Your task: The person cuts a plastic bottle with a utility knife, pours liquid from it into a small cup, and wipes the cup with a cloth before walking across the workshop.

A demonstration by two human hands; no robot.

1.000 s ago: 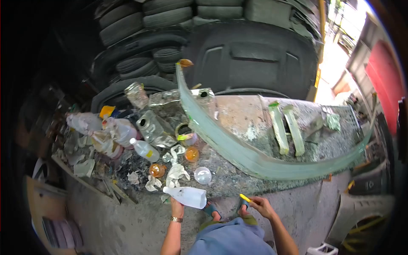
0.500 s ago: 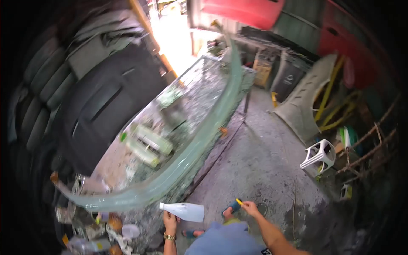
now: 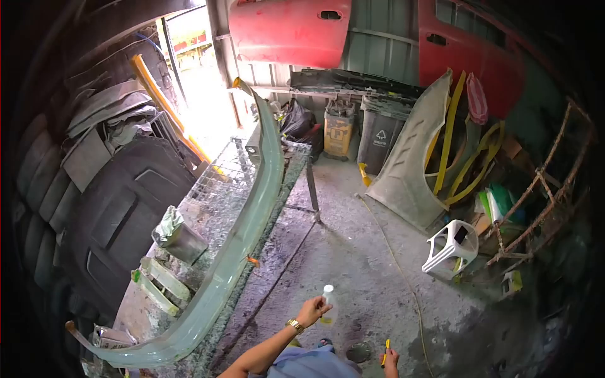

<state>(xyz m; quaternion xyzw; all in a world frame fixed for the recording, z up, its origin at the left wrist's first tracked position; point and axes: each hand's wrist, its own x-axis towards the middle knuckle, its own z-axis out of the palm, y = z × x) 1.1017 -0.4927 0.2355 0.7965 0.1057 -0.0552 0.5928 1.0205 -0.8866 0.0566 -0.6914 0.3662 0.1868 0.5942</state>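
Observation:
A translucent bottle with a white cap [image 3: 328, 291] is held upright in my left hand [image 3: 312, 311], which wears a gold watch on its wrist. The fingers wrap round the bottle near its top. Lower right, my right hand [image 3: 391, 360] grips a yellow tool [image 3: 386, 350], a slim piece like a cutter. Left of my hands, a long curved pale-green panel [image 3: 227, 264] lies along the worktable [image 3: 142, 296].
A bin [image 3: 183, 242] and pale strips [image 3: 154, 291] sit on the table. Beyond the floor stand a white stool [image 3: 450, 247], a grey fender [image 3: 413, 157], wheeled bins [image 3: 379, 132] and a rusty frame [image 3: 542, 183]. A yellowish cord [image 3: 403, 271] crosses the floor.
The view has swung toward the right. The bottle has gone from lying sideways to upright, and my left hand now reaches farther forward. My right hand sits lower, still with the yellow tool.

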